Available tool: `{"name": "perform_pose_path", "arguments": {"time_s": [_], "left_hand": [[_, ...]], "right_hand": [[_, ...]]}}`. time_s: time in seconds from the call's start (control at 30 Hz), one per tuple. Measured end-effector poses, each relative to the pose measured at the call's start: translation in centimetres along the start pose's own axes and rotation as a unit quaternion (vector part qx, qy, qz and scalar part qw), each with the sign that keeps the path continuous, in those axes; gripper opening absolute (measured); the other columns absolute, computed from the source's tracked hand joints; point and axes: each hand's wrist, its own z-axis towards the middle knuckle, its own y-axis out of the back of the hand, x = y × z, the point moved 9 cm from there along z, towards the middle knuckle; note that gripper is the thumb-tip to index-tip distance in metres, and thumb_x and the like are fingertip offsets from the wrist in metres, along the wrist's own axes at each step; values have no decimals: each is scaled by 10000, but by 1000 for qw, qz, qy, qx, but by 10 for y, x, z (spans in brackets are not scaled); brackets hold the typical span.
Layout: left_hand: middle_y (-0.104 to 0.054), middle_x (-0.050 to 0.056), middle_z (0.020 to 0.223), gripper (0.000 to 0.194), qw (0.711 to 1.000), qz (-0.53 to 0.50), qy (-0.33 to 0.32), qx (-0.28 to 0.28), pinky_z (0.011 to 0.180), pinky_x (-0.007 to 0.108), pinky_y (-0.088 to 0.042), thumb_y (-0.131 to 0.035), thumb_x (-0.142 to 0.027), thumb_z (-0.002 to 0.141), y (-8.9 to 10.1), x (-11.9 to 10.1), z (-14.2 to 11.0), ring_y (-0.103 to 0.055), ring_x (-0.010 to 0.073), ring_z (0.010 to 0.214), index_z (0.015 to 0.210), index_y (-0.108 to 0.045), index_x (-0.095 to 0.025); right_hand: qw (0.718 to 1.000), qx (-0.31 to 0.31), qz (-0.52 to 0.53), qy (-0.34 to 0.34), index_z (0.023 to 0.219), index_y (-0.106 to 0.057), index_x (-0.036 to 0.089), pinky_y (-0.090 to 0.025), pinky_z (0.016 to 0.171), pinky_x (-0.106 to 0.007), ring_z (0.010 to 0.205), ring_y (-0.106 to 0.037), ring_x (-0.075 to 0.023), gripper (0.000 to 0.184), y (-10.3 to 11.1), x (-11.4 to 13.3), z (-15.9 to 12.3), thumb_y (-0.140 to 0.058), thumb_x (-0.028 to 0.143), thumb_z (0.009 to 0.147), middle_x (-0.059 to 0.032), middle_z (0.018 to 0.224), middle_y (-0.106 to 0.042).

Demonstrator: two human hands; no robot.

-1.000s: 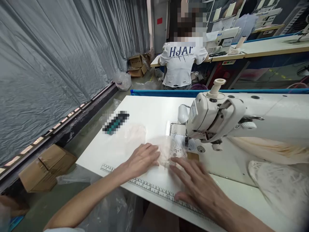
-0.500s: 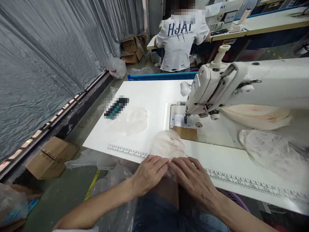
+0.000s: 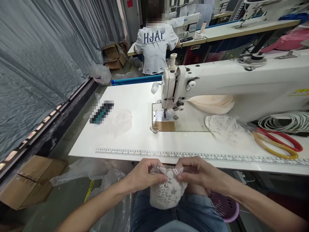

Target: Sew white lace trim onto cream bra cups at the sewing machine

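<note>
A white lace fabric piece (image 3: 166,193) hangs over my lap, just in front of the table edge. My left hand (image 3: 148,174) pinches its upper left edge between thumb and fingers. On the upper right edge, my right hand (image 3: 195,170) pinches the same piece. Beyond them stands a white sewing machine (image 3: 171,85), its presser foot over the metal plate, with no cloth seen under it. To the right, another white lace piece (image 3: 222,125) lies on the table, and a cream fabric piece (image 3: 212,103) rests under the machine arm.
Scissors (image 3: 277,141) with red and yellow handles lie at the right beside coiled pale cord (image 3: 282,122). A thin pale fabric piece (image 3: 122,120) is on the left of the white table (image 3: 142,138). Below are a purple basket (image 3: 227,206) and a cardboard box (image 3: 31,180). A person (image 3: 155,45) sits ahead.
Both hands have drawn the fabric off the table edge toward my lap, and its lace side now shows. The camera view has turned right, bringing the scissors into sight.
</note>
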Motion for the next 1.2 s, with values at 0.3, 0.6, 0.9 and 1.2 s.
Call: {"name": "perform_pose_path", "arguments": {"time_s": [0.3, 0.6, 0.9, 1.2], "left_hand": [[-605, 31, 726, 288, 995, 77, -11, -64, 593, 219, -407, -673, -385, 733, 17, 0, 9, -540, 140, 680, 783, -624, -106], [-604, 22, 735, 266, 959, 269, -68, -53, 563, 209, -393, -591, -387, 777, 70, -84, 55, -537, 130, 662, 791, -633, -125], [-555, -9, 630, 219, 887, 459, -40, 42, 483, 210, -306, -605, -329, 716, 107, -108, 176, -465, 108, 558, 742, -651, -116], [-608, -17, 700, 233, 860, 504, -74, 26, 568, 218, -373, -717, -354, 636, 122, -110, 209, -537, 145, 662, 754, -646, -166]], "right_hand": [[995, -47, -89, 10, 779, -606, 128, -397, 545, -238, 600, -513, -126, 398, 19, -7, 7, -625, 525, 750, 1, 632, -562], [975, -94, -169, 111, 819, -528, 155, -449, 539, -253, 573, -562, -137, 291, 35, 37, 50, -453, 429, 877, -4, 645, -593], [692, -273, -632, 219, 1115, -517, 179, -298, 439, -233, 477, -525, -145, 273, 113, 83, 62, -320, 171, 926, -20, 681, -626], [597, -197, -720, 294, 1151, -531, 222, -349, 465, -249, 626, -577, -149, 478, 89, 74, 75, -326, -29, 799, -58, 929, -611]]}}
